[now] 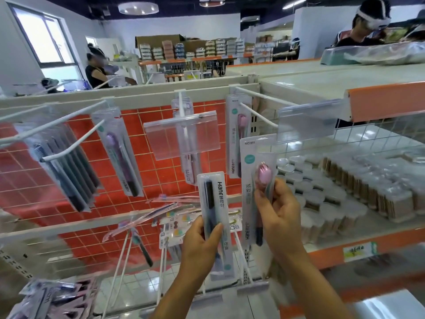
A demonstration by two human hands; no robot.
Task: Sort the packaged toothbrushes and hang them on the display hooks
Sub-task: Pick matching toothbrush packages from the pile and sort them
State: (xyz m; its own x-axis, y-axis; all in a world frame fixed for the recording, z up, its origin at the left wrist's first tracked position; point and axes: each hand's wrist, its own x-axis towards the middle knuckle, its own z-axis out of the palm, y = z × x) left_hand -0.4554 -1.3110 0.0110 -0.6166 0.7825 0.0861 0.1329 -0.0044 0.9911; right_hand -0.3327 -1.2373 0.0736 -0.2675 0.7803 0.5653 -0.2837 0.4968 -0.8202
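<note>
Left hand (202, 240) gripping dark toothbrush pack (215, 217), upside down. Right hand (279, 210) pinching pink toothbrush pack (255, 180), top edge just below white hook (257, 115). Open gap between packs.

Both forearms rise from about 6 o'clock, the left hand (202, 240) with thumb and fingers curled in a grip and pointing toward 12 o'clock, the right hand (279, 210) slightly higher at 1 o'clock, its fingertips pinching.
</note>
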